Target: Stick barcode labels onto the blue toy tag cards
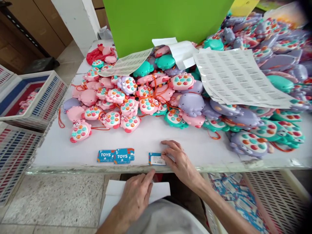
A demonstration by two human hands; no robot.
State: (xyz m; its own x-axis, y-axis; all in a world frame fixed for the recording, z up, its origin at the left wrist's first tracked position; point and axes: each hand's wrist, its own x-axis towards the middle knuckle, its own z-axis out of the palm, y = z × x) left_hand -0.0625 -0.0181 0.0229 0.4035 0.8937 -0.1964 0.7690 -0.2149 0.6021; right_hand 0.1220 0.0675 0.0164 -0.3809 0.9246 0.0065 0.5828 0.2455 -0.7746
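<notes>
A small blue card with a white barcode sticker lies near the table's front edge. My right hand reaches over its right end, fingertips touching it and fingers spread. Below the edge, my left hand rests on a white sheet over my lap. Its index finger stretches toward the card, while the other fingers are partly hidden. Left of the card lie blue cards printed TOYS, some overlapping.
Pink, purple and green animal-shaped toys with orange strings pile across the table. Printed label sheets lie on them, before a green panel. Plastic baskets stand at left; a crate beside many blue cards stands below right.
</notes>
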